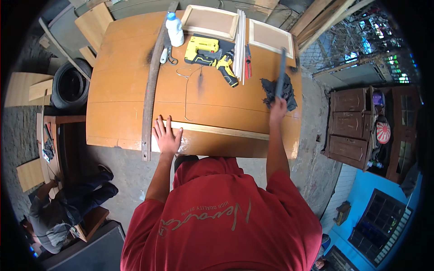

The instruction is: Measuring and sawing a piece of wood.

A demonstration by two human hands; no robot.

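Observation:
My left hand (167, 137) lies with fingers spread on a pale wooden strip (226, 131) along the near edge of an orange board tabletop (117, 122), beside a long weathered bar (153, 90). My right hand (279, 106) grips a long, flat grey tool (281, 67), angled away from me over a crumpled black cloth (269, 88). A yellow nail gun (199, 47), a yellow-black drill (226, 70), a red-handled tool (248, 67), several thin strips (238, 43), a bottle (175, 31) and two wooden frames (209, 22) (270, 38) lie farther back.
At left are a tire (72, 83), leaning boards (92, 25) and a seated co-worker (56, 226) at a wooden desk. A dark wooden cabinet (346, 131) stands at right, with wire mesh and planks behind. More people show partly at the lower right.

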